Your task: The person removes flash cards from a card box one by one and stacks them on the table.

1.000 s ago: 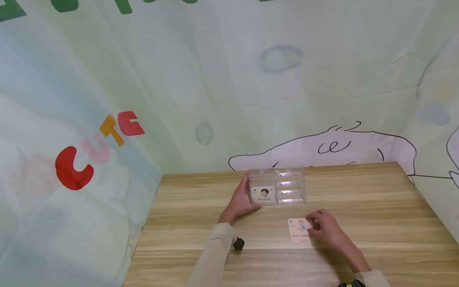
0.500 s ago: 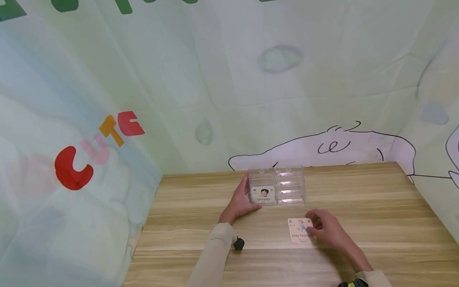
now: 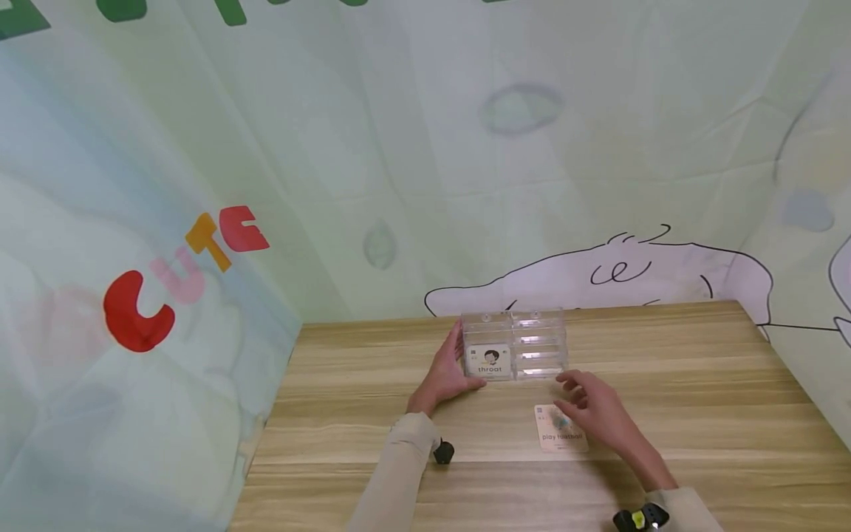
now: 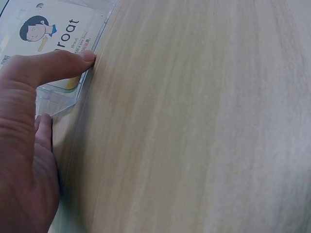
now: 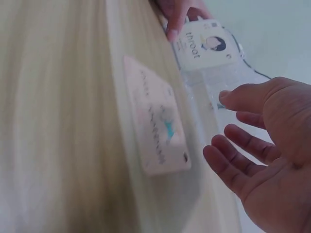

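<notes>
A clear plastic card holder point(image 3: 539, 346) with two columns of slots stands near the back of the wooden table. My left hand point(image 3: 444, 375) holds its left end, the thumb point(image 4: 63, 67) across the front edge and the fingers around the side. In its lower left slot sits a card reading "throat" point(image 3: 489, 362), partly behind the thumb in the left wrist view. A "play football" card point(image 3: 560, 442) lies flat on the table in front of the holder. Above and to the right of that card hovers my right hand point(image 3: 603, 415), fingers loosely spread and holding nothing point(image 5: 277, 145).
The wooden tabletop point(image 3: 346, 384) stretches out on both sides of the holder. Behind it hangs a printed fabric backdrop point(image 3: 425, 185), which also runs along the left side.
My right hand has let go of the "play football" card's right edge and moved up toward the holder, its fingers spreading. The card stays on the table. My left hand has not moved.
</notes>
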Demonstrator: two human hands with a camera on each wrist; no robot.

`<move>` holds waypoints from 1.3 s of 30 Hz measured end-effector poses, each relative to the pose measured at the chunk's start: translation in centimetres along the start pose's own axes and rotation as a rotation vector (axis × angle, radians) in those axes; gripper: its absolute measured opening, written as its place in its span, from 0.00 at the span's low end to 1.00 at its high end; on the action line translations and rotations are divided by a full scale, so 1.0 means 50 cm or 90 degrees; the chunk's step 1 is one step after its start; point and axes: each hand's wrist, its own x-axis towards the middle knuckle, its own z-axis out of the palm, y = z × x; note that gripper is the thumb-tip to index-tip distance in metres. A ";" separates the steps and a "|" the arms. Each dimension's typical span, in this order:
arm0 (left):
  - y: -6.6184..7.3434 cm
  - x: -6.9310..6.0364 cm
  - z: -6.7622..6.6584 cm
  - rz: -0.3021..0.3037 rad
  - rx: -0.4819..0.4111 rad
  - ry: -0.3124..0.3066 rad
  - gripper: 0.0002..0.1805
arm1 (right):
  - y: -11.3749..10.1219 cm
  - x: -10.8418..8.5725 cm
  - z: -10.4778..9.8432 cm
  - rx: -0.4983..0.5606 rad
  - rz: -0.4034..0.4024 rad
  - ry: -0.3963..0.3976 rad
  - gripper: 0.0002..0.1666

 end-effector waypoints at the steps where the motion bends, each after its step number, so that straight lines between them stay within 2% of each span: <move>1: 0.000 0.000 0.000 0.001 0.000 0.000 0.75 | -0.005 0.005 0.002 -0.002 -0.010 0.006 0.22; 6: 0.002 -0.002 -0.001 0.003 0.001 0.000 0.74 | -0.031 0.029 0.013 -0.004 -0.038 0.016 0.22; 15: 0.002 -0.001 -0.002 0.010 -0.004 -0.001 0.74 | -0.056 0.073 0.045 0.035 -0.086 0.009 0.26; 21: 0.002 -0.002 -0.002 0.017 -0.010 0.001 0.74 | -0.060 0.096 0.067 0.065 -0.076 -0.008 0.28; 30: 0.003 -0.003 -0.004 0.024 -0.015 0.002 0.74 | -0.067 0.108 0.082 0.105 -0.064 -0.017 0.32; 39: -0.001 0.000 -0.001 0.032 -0.022 0.001 0.74 | -0.067 0.112 0.090 0.097 -0.056 -0.021 0.32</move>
